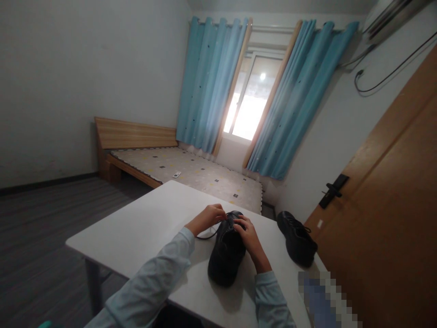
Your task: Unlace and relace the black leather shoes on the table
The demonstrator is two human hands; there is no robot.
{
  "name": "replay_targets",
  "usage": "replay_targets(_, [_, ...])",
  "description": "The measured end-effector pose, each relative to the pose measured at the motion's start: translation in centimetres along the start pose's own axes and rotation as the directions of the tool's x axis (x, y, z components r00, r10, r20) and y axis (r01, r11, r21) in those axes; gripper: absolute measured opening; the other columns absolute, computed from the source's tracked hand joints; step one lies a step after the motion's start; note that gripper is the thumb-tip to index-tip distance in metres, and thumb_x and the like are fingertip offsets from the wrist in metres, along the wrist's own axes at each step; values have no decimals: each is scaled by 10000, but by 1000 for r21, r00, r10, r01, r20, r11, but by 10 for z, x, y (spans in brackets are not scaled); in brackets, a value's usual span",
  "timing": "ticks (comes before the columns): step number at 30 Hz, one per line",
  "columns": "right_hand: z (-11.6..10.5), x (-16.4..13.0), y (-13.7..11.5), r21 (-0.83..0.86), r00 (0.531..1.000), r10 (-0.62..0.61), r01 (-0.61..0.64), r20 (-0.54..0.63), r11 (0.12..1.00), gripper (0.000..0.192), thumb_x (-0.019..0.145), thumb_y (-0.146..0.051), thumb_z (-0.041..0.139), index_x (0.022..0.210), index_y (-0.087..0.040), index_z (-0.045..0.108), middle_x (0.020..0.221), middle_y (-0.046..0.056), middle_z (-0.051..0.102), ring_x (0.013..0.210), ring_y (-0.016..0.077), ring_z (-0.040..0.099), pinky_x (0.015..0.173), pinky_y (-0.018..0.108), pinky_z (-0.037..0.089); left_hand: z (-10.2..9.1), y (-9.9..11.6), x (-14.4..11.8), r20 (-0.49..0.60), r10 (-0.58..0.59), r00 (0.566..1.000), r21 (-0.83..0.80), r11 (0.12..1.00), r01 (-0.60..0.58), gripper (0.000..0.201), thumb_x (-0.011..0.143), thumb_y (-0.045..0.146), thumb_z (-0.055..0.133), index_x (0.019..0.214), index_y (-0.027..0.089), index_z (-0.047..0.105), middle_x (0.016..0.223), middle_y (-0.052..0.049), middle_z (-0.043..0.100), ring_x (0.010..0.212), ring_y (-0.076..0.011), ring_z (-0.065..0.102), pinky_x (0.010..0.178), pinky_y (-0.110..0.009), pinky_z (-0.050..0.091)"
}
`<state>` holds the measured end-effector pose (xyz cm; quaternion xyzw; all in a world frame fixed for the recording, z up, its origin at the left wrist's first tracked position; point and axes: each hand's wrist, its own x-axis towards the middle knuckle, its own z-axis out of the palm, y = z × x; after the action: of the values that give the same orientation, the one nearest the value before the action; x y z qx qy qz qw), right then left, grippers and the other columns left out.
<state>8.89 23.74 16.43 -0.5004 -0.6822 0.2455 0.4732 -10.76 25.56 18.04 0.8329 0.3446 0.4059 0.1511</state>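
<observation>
Both forearms, in pale sleeves, extend forward and converge. Left hand (209, 217) curls, fingertips pinched together. Right hand (250, 238) lies palm down, fingers bent, close beside the left.

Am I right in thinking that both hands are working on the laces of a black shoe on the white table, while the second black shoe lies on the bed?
Not quite. The second black shoe lies on the white table, to the right, not on the bed; the head view shows it. Both the left hand and right hand are at the laces of the black shoe.

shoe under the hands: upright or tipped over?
Upright. The shoe rests sole-down on the table, opening up; both hands work its lace at the top.
</observation>
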Motion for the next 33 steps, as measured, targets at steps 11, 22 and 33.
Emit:
replay_targets(11, [1,0,-4,-41,1000,-1,0,-32,999,219,724,-253,541,796,-218,745,1094,73,636,1062,239,541,997,394,344,7,4,2,7,8,1000,3,1000,-8,104,792,200,583,832,193,679,783,-22,640,703,-124,589,663,-201,434])
replay_targets(22, [9,-3,-15,-259,993,-16,-14,-114,966,96,675,-212,613,682,-205,709,985,75,676,939,223,606,850,340,441,12,12,3,31,-129,991,-141,981,132,111,743,74,548,769,152,622,762,-8,666,732,-122,604,692,-218,460])
replay_targets(33, [6,-8,-19,-255,977,-113,65,-181,965,85,727,-173,526,655,-189,568,919,96,636,933,225,583,875,342,412,1,-3,-2,-73,-116,991,198,972,128,275,691,2,517,903,157,599,883,-51,590,810,-152,570,739,-251,462])
